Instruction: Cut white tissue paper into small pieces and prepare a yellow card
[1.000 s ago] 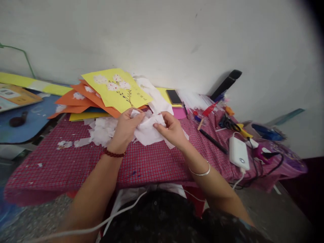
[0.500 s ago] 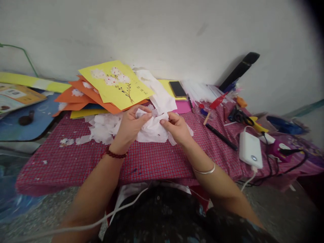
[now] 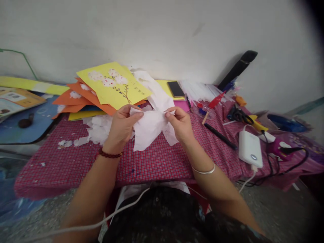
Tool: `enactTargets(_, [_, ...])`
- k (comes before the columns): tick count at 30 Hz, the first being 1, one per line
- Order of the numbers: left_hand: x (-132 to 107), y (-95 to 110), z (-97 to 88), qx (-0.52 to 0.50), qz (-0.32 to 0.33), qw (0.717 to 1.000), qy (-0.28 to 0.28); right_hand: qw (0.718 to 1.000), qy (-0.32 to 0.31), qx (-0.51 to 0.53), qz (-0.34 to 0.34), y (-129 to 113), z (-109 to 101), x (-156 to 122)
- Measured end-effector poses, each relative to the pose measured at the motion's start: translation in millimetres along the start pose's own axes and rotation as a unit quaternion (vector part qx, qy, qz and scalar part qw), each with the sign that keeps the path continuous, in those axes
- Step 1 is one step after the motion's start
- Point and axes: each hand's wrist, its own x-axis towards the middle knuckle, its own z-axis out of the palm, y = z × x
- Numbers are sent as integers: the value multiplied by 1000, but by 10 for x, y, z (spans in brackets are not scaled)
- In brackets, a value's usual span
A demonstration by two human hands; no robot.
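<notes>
In the head view I see the left hand (image 3: 123, 126) with thumb and fingers pinched together on the upper left corner of a white paper (image 3: 148, 130). The right hand (image 3: 181, 125) pinches its upper right edge, so the sheet is spread between the two, over the desk (image 3: 157, 168) with its red checked cover. I can't tell whether its lower edge touches the cloth.

Just left of the left hand I have a heap of torn white scraps (image 3: 100, 130). Beyond that hand, a yellow sheet with a blossom picture (image 3: 113, 82) lies on orange sheets (image 3: 73, 99). Beyond the right hand I make out a dark phone (image 3: 176, 89). To that hand's right lies a black marker (image 3: 220, 135), and farther right a white power bank (image 3: 250, 150) with its cable plugged in.
</notes>
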Motion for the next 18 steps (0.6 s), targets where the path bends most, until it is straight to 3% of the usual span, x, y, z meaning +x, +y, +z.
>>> enactTargets(5, [-18, 8, 44, -22, -8, 1000, 1, 998, 63, 10, -7, -14, -5, 10])
enactTargets(18, [24, -38, 1, -18, 23, 1000, -2, 996, 90, 25, 0, 72, -52, 53])
